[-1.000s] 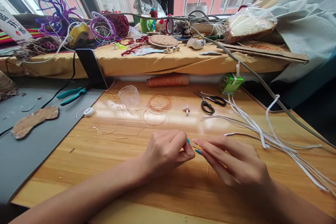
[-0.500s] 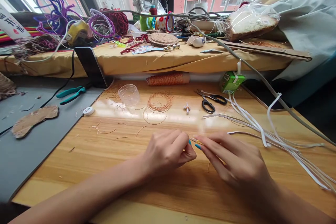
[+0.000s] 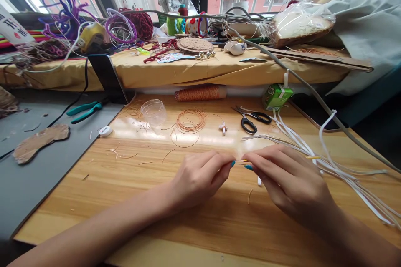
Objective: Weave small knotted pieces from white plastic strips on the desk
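Observation:
My left hand [image 3: 200,177] and my right hand [image 3: 288,181] meet over the wooden table [image 3: 131,200], fingertips pinched together. Between them runs a thin yellowish strand [image 3: 239,162], held at both ends; its far end [image 3: 313,157] sticks out past my right hand. The nails are painted blue. A bundle of white flat strips [image 3: 300,146] lies just beyond my right hand. A short loose strand piece [image 3: 249,195] rests on the wood under my hands.
Black scissors [image 3: 250,121], a copper wire coil [image 3: 190,121], a clear plastic cup [image 3: 153,112], an orange thread spool [image 3: 200,92] and a green carton [image 3: 277,96] sit farther back. Teal pliers [image 3: 84,110] lie on the grey mat [image 3: 28,183]. A cluttered sill [image 3: 188,71] lines the window.
Both hands have moved slightly away from me and to the right, still pinching the strand. The strand's far end now shows beyond my right hand.

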`<state>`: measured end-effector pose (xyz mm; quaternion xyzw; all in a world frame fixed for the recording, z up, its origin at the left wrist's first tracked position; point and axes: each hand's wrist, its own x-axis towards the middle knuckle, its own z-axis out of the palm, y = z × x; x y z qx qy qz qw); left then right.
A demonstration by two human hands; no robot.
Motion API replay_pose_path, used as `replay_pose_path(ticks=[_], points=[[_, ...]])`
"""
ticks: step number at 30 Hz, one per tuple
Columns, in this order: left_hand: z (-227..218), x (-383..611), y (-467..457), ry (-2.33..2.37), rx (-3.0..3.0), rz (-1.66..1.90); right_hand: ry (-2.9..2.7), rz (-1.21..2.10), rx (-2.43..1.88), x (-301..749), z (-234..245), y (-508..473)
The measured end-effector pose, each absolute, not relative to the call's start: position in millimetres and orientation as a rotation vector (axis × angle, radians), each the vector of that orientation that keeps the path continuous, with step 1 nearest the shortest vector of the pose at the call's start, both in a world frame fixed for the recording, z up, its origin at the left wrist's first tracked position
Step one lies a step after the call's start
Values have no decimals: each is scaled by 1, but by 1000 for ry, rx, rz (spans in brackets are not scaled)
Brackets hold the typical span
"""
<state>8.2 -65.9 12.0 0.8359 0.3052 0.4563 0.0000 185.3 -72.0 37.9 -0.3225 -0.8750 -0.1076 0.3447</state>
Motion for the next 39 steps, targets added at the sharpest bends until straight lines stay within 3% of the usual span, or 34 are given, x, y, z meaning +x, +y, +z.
replay_pose_path(ticks=[39], points=[[8, 8, -68, 914, 2704, 1489, -2245, -121, -857, 183, 46, -74]])
